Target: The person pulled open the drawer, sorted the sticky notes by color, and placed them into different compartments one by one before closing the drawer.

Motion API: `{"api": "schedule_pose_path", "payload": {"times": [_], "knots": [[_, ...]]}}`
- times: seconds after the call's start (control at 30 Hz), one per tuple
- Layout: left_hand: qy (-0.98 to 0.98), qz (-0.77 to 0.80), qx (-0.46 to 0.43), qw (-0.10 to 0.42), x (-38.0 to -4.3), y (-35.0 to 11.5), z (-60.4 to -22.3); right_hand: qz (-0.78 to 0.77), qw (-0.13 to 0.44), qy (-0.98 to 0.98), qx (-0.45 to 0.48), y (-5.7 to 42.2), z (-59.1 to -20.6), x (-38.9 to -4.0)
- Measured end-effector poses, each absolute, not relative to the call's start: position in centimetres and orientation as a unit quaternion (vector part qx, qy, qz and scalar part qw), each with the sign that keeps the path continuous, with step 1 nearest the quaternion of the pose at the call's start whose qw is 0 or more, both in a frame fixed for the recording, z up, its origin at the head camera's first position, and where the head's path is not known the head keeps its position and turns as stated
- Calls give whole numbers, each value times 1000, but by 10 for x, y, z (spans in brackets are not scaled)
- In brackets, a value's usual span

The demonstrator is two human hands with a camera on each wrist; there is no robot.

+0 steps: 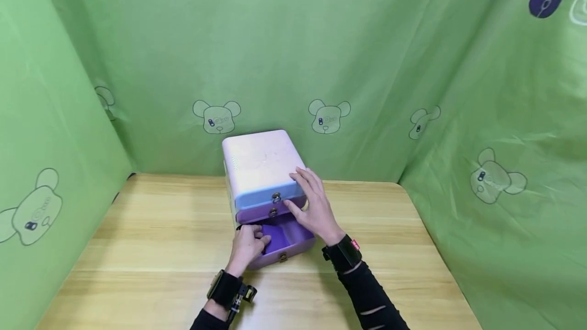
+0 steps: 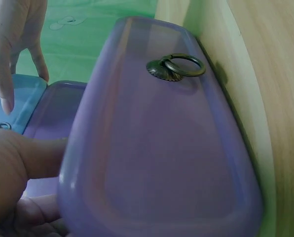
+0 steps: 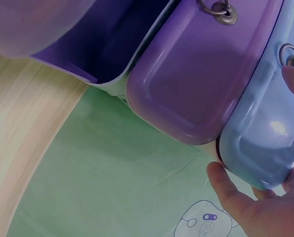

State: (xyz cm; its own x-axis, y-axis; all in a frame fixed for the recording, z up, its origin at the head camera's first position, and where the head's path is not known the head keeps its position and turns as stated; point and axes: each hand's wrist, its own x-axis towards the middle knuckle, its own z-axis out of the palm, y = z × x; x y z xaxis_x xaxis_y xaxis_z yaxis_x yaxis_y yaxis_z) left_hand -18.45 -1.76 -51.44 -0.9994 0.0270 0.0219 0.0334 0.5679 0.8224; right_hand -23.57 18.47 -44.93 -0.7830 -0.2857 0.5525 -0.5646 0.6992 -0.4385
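A small drawer cabinet (image 1: 261, 159) with a white top stands on the table. Its top drawer front (image 1: 257, 196) is light blue and the middle drawer front (image 3: 191, 74) purple, both closed. Pulled out at the bottom is a purple drawer (image 2: 157, 143) with a metal ring pull (image 2: 185, 65). My left hand (image 1: 249, 243) grips this bottom drawer by its left side, thumb and fingers curled behind the front's edge; its fingertips are partly hidden. My right hand (image 1: 316, 208) rests at the cabinet's front right corner, fingers extended, thumb near the blue drawer's ring (image 3: 290, 55).
A wooden table (image 1: 174, 228) carries the cabinet. Green cloth (image 1: 275, 65) with printed bear heads hangs behind and on both sides. Inside the bottom drawer a brighter purple surface (image 1: 275, 238) shows beside my left thumb.
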Motion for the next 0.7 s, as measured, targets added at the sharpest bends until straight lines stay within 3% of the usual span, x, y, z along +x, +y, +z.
{"api": "schedule_pose_path", "payload": {"times": [0.4,0.7], "knots": [[-879,-475,-36,-36,-176,-21,-508,311,185,-902,234,188,-434,-235],[-893,-430,-121,49,-165,-15,-507,283,209,-904,242,186,-431,-235]]}}
